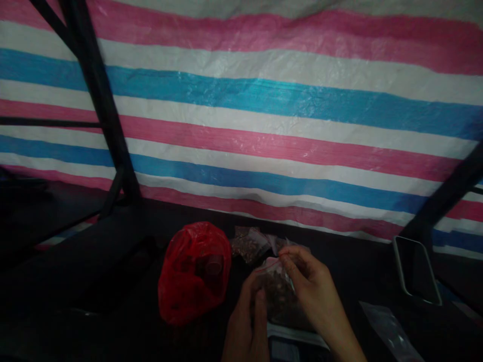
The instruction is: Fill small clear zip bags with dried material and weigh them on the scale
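Between my hands is a clear zip bag filled with small brown bits whose kind I cannot make out. My left hand grips the bag's left side, with the thumb in front. At the bag's top edge, my right hand pinches the zip strip between thumb and fingertips. More filled zip bags lie just behind, partly hidden by my right hand. To the left of my hands stands an open red plastic bag with a small round-ended object inside.
A phone leans against a dark post on the right. A flat clear plastic bag lies on the black table. Below my hands is a dark device with a pale edge. Striped sheeting hangs behind, with a metal frame at left.
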`<state>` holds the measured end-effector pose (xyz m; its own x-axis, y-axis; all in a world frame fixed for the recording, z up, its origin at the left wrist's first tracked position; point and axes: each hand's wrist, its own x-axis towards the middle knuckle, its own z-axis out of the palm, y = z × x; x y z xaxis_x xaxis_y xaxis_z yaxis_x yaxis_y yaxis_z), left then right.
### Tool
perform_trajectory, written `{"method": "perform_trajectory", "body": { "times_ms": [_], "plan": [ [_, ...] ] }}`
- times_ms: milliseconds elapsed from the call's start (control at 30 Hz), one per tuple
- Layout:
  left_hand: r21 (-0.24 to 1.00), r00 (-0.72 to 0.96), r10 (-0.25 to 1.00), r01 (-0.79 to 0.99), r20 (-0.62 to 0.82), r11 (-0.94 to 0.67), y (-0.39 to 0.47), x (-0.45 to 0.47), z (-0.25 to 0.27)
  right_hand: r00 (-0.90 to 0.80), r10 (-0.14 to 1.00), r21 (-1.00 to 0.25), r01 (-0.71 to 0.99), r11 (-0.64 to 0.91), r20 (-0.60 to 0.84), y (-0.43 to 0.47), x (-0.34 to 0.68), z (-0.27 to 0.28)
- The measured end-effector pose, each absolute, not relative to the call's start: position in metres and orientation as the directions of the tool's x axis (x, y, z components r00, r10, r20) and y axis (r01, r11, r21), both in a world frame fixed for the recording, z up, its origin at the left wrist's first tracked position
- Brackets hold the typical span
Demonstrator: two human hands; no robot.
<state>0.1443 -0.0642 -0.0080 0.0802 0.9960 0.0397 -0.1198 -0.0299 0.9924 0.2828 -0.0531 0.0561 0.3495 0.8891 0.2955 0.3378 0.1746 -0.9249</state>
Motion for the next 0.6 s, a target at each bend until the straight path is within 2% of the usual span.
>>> {"method": "perform_trajectory", "body": {
  "times_ms": [100, 167, 367, 467, 600],
  "plan": [
    [0.964, 0.072, 0.989, -0.226, -0.131, 0.144, -0.055, 0.136, -0.008, 0.324, 0.889, -0.904, 0.382, 0.189, 0.323, -0.034, 0.253, 0.062],
    [0.927, 0.056, 0.979, -0.316, -0.194, 0.202, -0.045, 0.127, -0.011, 0.285, 0.897, -0.882, 0.428, 0.196, 0.338, -0.020, 0.234, 0.064],
    [0.763, 0.053, 0.954, -0.588, -0.296, 0.269, -0.024, 0.113, -0.027, 0.138, 0.933, -0.782, 0.593, 0.190, 0.332, 0.014, 0.191, 0.067],
    [0.715, 0.042, 0.940, -0.638, -0.337, 0.285, -0.020, 0.109, -0.032, 0.044, 0.955, -0.713, 0.676, 0.187, 0.292, 0.026, 0.176, 0.064],
    [0.661, 0.063, 0.920, -0.677, -0.386, 0.324, -0.017, 0.101, -0.034, 0.004, 0.969, -0.702, 0.691, 0.175, 0.246, 0.033, 0.164, 0.059]
  ]
}}
